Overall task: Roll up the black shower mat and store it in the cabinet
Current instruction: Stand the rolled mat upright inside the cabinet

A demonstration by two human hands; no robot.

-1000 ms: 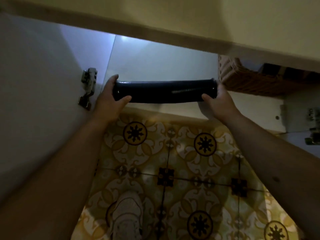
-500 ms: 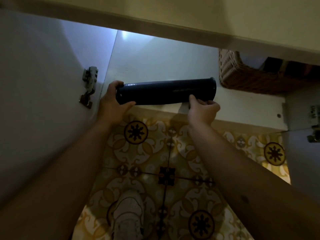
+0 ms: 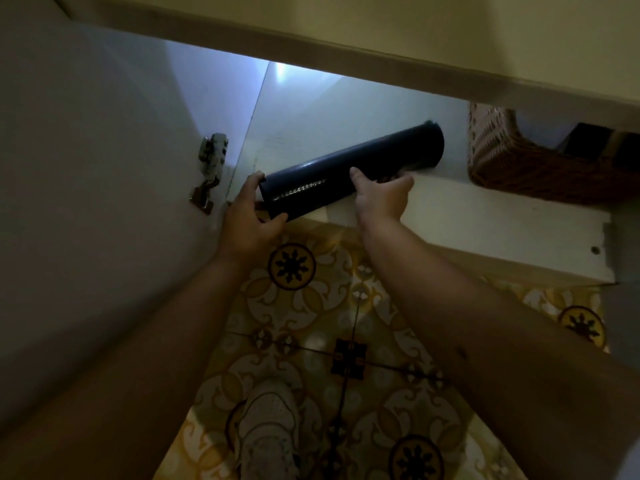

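The black shower mat [image 3: 349, 169] is rolled into a tight tube and lies slanted across the front edge of the white cabinet floor [image 3: 346, 112], its right end inside and higher, its left end out over the edge. My left hand [image 3: 247, 216] cups the near left end from below. My right hand [image 3: 382, 195] grips the roll around its middle, fingers curled over the top. The open cabinet [image 3: 485, 220] sits low under a cream countertop.
The open cabinet door [image 3: 104, 202] with a metal hinge [image 3: 209, 171] stands at the left. A brown wicker basket [image 3: 526, 164] fills the cabinet's right side. Below is a yellow patterned tile floor [image 3: 339, 306] with my white shoe [image 3: 270, 431].
My right hand slid from the roll's right end to its middle. The roll turned from level to slanted, its right end going deeper into the cabinet.
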